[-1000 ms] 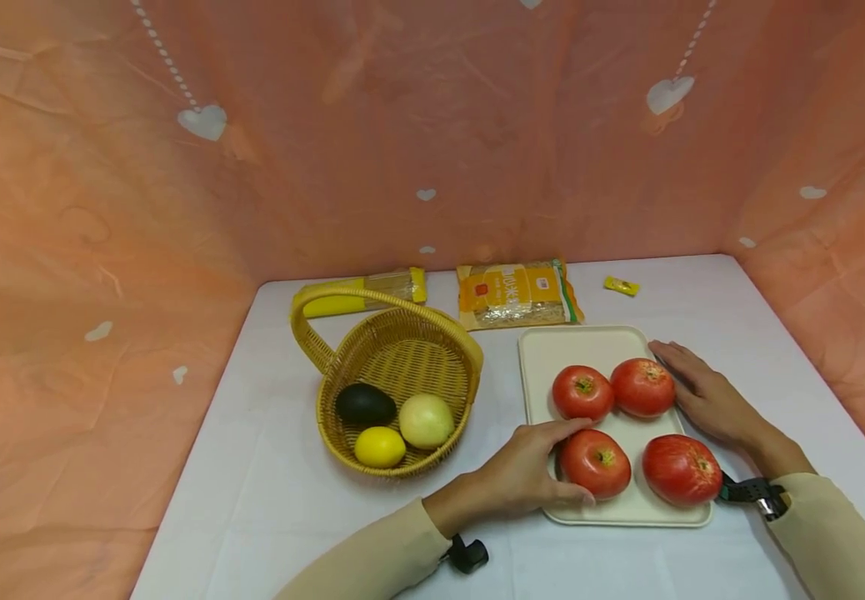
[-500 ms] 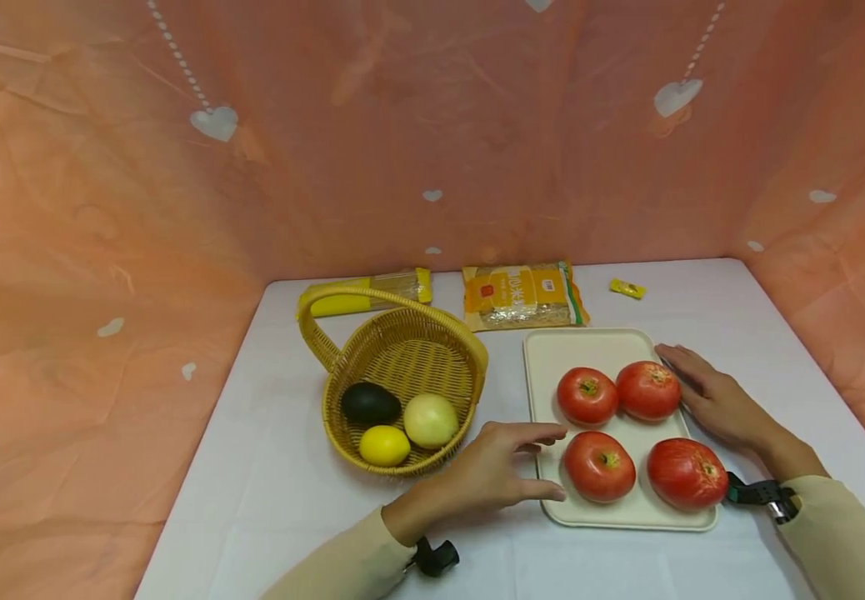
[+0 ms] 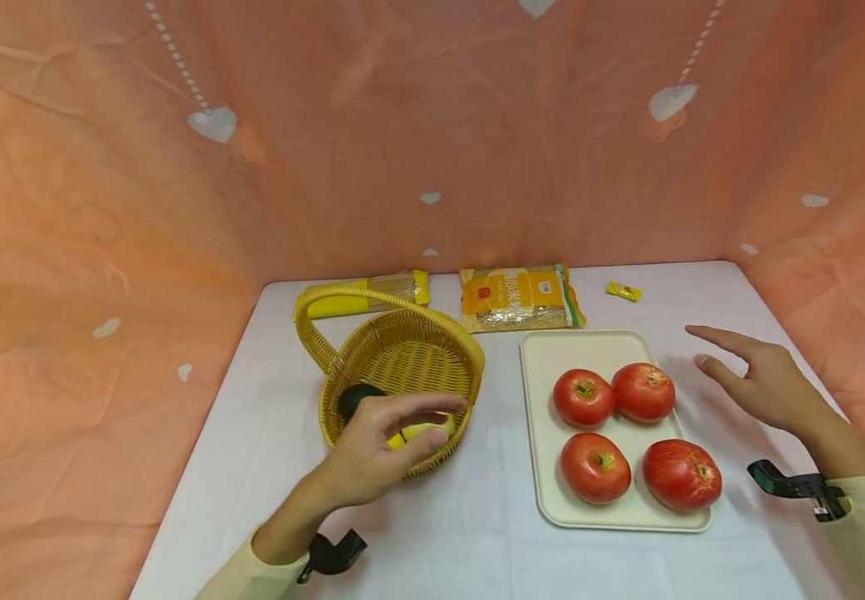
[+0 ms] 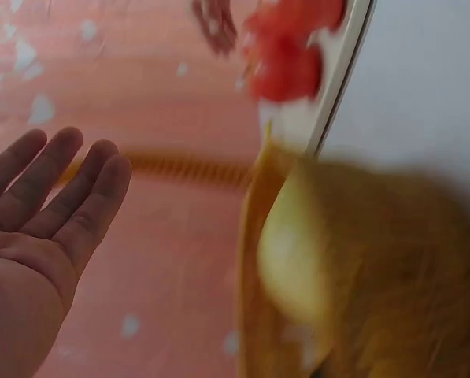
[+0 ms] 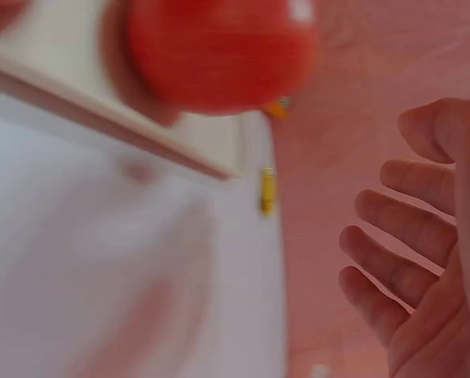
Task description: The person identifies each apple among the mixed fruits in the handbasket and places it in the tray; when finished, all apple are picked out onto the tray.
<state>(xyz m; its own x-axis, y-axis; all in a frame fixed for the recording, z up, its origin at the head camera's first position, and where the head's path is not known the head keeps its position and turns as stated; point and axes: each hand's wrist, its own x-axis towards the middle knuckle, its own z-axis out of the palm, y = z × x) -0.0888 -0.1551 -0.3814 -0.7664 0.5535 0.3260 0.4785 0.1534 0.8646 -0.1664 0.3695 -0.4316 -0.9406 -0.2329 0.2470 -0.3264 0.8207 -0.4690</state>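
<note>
My left hand (image 3: 380, 446) hovers over the near side of a yellow wicker basket (image 3: 329, 417), thumb and fingers apart and holding nothing. It partly hides a dark avocado-shaped fruit (image 3: 356, 398), a yellow lemon (image 3: 397, 440) and a pale green round fruit or vegetable (image 3: 438, 427) inside. In the left wrist view the pale round one (image 4: 288, 252) shows blurred past the basket's rim. My right hand (image 3: 770, 379) is raised to the right of a cream tray (image 3: 620, 518), fingers extended, touching nothing. Several red tomatoes (image 3: 596, 468) sit on that tray.
Behind the basket lies a yellow pack of noodles (image 3: 395, 287). An orange and clear food packet (image 3: 521, 298) and a small yellow wrapped sweet (image 3: 623, 291) lie along the back of the white table (image 3: 252, 467). Orange cloth (image 3: 507, 150) surrounds it.
My left hand has let go of the near left tomato and moved left over the basket. My right hand has come off the tray's right edge and shifted right. The tomatoes stay put.
</note>
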